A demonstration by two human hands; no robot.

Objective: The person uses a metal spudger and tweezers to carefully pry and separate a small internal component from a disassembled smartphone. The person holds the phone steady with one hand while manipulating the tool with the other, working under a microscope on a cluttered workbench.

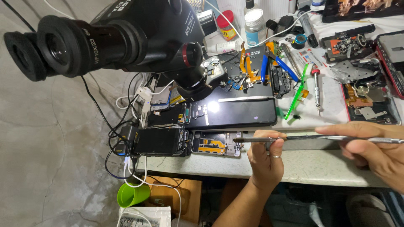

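We note a black microscope (126, 33) standing over the workbench's (320, 166) left end, with a dark glossy panel (235, 111) lying beneath it toward the middle. An opened phone (216, 143) with its internals exposed lies at the front edge, beside a second dismantled handset (158, 141) at the front left corner. Above the front edge, our left hand (265, 157) pinches a slim metal tool (294, 138) near its tip, while our right hand (372, 149) is closed around its rear.

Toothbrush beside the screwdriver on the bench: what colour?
Bright green toothbrush, clearest in the head view.
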